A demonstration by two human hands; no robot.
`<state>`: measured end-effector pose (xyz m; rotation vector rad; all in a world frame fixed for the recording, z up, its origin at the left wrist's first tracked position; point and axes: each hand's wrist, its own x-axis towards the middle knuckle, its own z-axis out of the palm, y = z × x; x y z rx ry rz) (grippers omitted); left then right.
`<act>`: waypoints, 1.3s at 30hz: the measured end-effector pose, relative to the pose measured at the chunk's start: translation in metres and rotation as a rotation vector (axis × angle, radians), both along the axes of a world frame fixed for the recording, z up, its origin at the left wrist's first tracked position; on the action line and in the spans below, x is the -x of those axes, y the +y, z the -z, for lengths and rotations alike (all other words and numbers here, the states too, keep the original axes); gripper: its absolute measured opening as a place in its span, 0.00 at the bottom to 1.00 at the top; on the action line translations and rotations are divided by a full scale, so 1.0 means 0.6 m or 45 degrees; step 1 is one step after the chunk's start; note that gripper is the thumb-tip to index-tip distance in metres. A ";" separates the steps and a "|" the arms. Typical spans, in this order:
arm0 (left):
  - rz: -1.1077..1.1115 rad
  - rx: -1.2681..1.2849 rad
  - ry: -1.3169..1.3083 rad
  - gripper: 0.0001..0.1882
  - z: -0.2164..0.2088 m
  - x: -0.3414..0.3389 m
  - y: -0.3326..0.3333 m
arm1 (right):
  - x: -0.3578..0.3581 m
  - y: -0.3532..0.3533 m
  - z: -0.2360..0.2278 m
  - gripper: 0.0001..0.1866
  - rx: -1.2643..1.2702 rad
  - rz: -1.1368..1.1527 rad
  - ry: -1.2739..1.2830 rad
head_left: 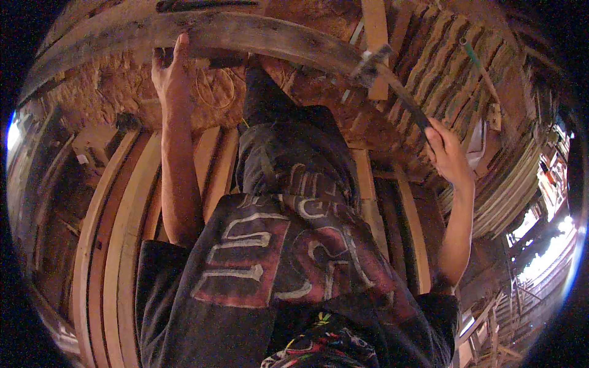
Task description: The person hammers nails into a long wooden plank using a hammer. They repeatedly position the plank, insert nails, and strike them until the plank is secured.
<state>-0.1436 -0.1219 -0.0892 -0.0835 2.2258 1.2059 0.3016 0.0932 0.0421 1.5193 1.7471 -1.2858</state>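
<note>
A long plank (245,30), its left end lost in darkness, is clasped at its near edge by the left hand (170,75) while the right hand (450,150) grips a hammer (406,98) over its right end, work apparently under way, results and remainder unclear behind the blurred head.

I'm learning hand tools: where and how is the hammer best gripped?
Probably by the hammer handle near its lower-right end, from the right: it is long and slim, slanting away from the blurred head by the plank. The right hand grips it there.
</note>
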 end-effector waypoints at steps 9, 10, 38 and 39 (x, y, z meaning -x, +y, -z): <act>0.032 -0.068 0.135 0.41 0.033 0.016 -0.009 | -0.038 0.016 0.063 0.27 -0.081 -0.131 0.260; 0.050 -0.039 0.162 0.38 0.033 0.016 -0.007 | -0.044 0.013 0.055 0.27 -0.050 -0.097 0.237; 0.118 0.078 0.183 0.24 0.032 0.036 0.019 | -0.120 0.011 0.082 0.27 -0.384 -0.258 0.003; 0.114 0.053 0.166 0.24 0.033 0.036 0.018 | -0.131 0.002 0.077 0.28 -0.422 -0.259 0.011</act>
